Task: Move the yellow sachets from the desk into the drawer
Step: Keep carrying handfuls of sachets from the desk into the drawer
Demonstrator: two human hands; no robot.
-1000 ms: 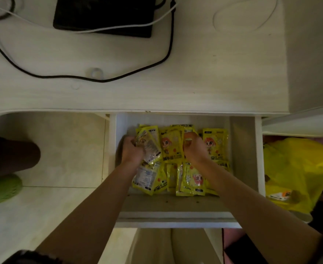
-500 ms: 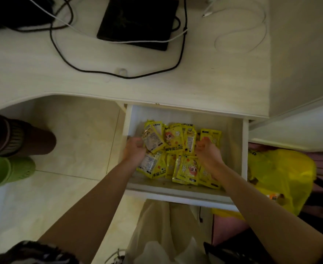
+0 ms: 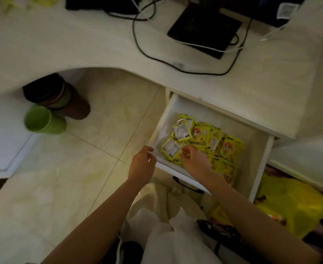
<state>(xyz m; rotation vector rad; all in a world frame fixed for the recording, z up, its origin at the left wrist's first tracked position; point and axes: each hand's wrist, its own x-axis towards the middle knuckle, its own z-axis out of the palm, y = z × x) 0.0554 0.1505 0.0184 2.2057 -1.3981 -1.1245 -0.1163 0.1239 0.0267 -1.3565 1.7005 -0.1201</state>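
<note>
Sachets (image 3: 204, 141) lie heaped inside the open drawer (image 3: 161, 119) under the bench (image 3: 99, 50). Right hand (image 3: 194, 161) pinches one at the heap's near edge; left hand (image 3: 142, 163), loosely curled and empty, hovers at the drawer's front-left corner. Best tuck strays flat, clear of the drawer's rim.

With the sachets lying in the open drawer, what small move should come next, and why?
Probably draw the right hand off the yellow sachets so the drawer can be pushed shut: the left hand is already outside at its left corner.
</note>
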